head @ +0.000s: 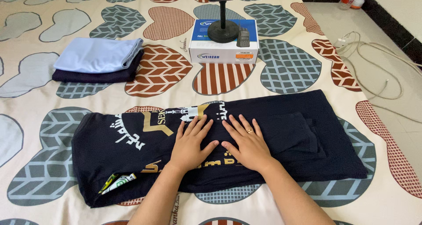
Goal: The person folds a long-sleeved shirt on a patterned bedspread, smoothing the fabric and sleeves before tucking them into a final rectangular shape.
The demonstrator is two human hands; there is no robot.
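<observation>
A dark navy T-shirt (307, 119) with white and gold print lies folded lengthwise into a long strip across a bedsheet with heart patterns (290, 66). My left hand (190, 143) rests flat on the middle of the shirt, fingers spread. My right hand (248, 141), with a ring on one finger, presses flat right beside it, thumbs nearly touching. Neither hand grips the cloth. A folded sleeve forms a raised layer just right of my right hand.
A stack of two folded garments (99, 60), light blue on dark navy, sits at the far left. A white and blue box (224, 42) holds a black phone stand (223, 29) with a phone. Cables (378, 66) lie on the tiled floor at right.
</observation>
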